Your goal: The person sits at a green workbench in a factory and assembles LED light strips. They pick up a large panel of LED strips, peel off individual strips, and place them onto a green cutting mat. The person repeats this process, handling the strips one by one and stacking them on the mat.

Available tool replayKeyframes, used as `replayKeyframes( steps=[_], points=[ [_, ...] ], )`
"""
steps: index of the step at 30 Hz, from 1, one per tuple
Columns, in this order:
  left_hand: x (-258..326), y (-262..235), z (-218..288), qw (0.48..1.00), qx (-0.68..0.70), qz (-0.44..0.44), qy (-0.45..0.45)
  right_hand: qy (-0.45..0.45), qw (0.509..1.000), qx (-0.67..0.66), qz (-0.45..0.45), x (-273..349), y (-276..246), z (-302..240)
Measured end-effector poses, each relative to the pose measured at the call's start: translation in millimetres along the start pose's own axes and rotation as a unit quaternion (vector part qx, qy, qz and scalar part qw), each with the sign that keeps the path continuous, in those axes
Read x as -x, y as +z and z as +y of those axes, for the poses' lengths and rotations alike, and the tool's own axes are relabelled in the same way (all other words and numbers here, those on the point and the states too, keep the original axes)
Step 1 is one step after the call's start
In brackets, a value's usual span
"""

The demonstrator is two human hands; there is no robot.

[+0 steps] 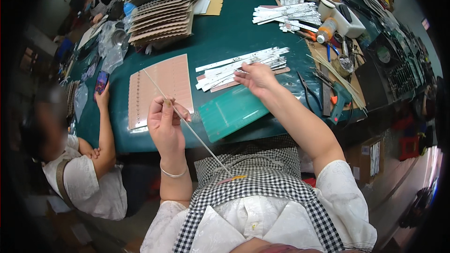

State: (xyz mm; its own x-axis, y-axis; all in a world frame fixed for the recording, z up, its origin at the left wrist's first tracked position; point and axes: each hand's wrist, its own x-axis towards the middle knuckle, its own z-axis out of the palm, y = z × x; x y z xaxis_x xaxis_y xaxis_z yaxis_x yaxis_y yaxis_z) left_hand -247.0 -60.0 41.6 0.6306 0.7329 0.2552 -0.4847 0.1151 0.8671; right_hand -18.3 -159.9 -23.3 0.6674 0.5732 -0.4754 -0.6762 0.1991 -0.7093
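Observation:
My left hand (168,121) is closed around a long, thin, pale strip (199,139). The strip slants from above a pinkish perforated board (163,89) down to my checked apron. Its narrow side faces me, so its exact kind is unclear. My right hand (257,79) is over the near pile of white strips with dark marks (220,72), its thumb and fingertips drawn together. Anything between those fingertips is too small to make out. Below that hand lies a green translucent sheet (232,112) at the table's front edge.
Tall stacks of pinkish boards (161,21) stand at the back left. More white strips (293,14) lie farther back. On the right are a glue gun (341,100), pliers (307,91) and an orange bottle (326,30). A seated person (89,168) at left holds a phone (101,83).

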Motion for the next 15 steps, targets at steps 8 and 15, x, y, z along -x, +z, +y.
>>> replayKeyframes(
  steps=[8, 15],
  points=[
    [-10.6, 13.6, -19.0, 0.998, -0.057, 0.031, 0.028, 0.122, 0.945, 0.109, -0.282, 89.1, 21.5, -5.4],
    [-9.5, 40.7, -42.0, 0.992, -0.109, -0.058, 0.002, 0.051, 0.915, 0.235, -0.324, 145.6, -29.8, -25.3]
  ],
)
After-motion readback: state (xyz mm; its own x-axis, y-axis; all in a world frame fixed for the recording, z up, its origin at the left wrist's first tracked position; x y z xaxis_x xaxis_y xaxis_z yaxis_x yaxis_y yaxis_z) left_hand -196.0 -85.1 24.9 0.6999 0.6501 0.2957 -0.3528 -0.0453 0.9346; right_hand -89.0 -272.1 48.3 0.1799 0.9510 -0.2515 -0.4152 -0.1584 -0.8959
